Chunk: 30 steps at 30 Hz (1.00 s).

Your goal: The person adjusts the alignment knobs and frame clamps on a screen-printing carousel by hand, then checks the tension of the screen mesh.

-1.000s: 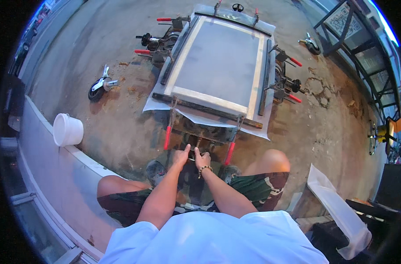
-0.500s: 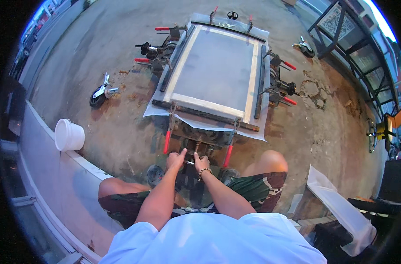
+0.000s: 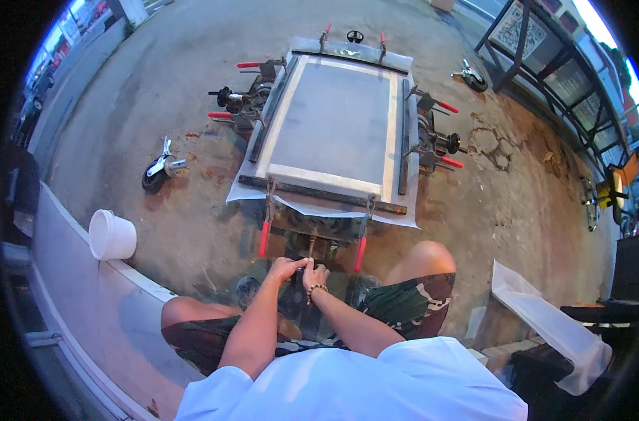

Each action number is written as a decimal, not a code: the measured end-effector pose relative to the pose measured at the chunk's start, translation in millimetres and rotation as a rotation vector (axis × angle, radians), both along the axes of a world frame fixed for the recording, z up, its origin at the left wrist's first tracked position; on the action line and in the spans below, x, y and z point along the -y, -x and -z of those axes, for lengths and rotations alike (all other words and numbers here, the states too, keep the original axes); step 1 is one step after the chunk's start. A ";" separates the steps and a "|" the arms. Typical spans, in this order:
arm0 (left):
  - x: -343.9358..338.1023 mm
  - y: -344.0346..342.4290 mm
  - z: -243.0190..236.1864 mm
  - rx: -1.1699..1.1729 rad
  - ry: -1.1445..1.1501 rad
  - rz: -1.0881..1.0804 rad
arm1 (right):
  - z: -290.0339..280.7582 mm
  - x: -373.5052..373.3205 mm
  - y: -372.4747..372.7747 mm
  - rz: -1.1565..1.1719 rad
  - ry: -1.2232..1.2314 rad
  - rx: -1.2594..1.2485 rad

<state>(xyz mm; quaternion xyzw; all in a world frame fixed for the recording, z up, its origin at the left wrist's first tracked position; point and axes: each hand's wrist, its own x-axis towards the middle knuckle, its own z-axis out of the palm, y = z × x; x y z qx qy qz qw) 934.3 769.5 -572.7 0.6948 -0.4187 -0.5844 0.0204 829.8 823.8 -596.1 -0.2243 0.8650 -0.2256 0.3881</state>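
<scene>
My left hand (image 3: 286,269) and my right hand (image 3: 314,281) are closed close together around a handle at the end of a metal screw shaft (image 3: 311,247), between my knees; their fingers hide most of it. The shaft runs into the near side of a clamping frame holding a pale mesh panel (image 3: 337,123) with cream borders and a translucent sheet beneath. Dark bars (image 3: 323,195) lie along the panel's sides. Red-handled clamps (image 3: 264,238) stand around all four sides, with black handwheels (image 3: 454,144) at the sides.
Loose caster wheels lie left (image 3: 156,175) and back right (image 3: 474,81). A white bucket (image 3: 112,234) sits by a low wall (image 3: 81,281) at left. A black metal stand (image 3: 516,56), a yellow object (image 3: 614,189) and a loose translucent sheet (image 3: 544,319) are at right.
My hands have moved lower in the view and closer together, my left thumb now reaching over toward my right hand. The frame and floor appear slightly shifted as the view moved.
</scene>
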 end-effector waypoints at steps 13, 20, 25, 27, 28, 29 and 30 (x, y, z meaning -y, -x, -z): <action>-6.0 -23.8 23.7 -0.176 -0.173 0.078 | -38.9 -10.1 -7.7 0.063 -0.157 0.101; 3.1 9.1 -17.9 -0.113 0.002 0.158 | 73.1 -12.2 28.2 0.230 0.034 0.548; -5.1 -17.1 6.7 -0.269 -0.264 0.004 | 26.2 -22.7 -5.2 0.312 -0.099 0.480; 15.6 13.1 -8.8 -0.252 -0.197 0.129 | 64.7 -11.2 17.2 0.365 -0.047 0.358; 8.8 5.2 -1.3 -0.219 -0.193 0.139 | 59.9 -15.3 8.0 0.414 -0.033 0.540; 0.1 -5.2 8.6 -0.041 -0.107 0.240 | 41.4 -22.0 -6.8 0.449 -0.036 0.729; -6.7 -2.1 11.1 0.107 0.025 0.335 | 31.6 -25.6 -8.6 0.507 -0.032 0.901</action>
